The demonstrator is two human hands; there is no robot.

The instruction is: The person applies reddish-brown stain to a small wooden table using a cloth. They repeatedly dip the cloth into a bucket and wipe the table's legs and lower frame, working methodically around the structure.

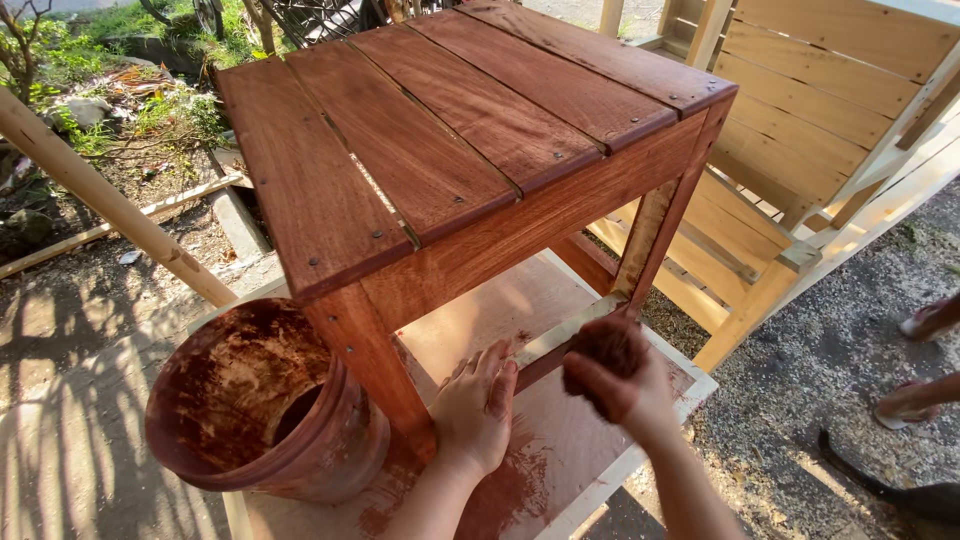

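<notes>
A small slatted wooden table (470, 150), stained reddish brown, stands on a flat board (560, 450). My left hand (477, 405) lies flat and open on the board beside the table's near leg (375, 365). My right hand (620, 385) is closed around a dark, stain-soaked rag (603, 347), held against the low rail (565, 345) between the legs. The right leg (650, 240) shows paler, partly bare wood.
A stain-smeared round bucket (255, 405) lies tilted at the board's left. Unfinished pale wooden furniture (800, 130) stands behind on the right. Another person's feet (925, 320) are at the right edge on gravel. A bamboo pole (110, 200) slants at the left.
</notes>
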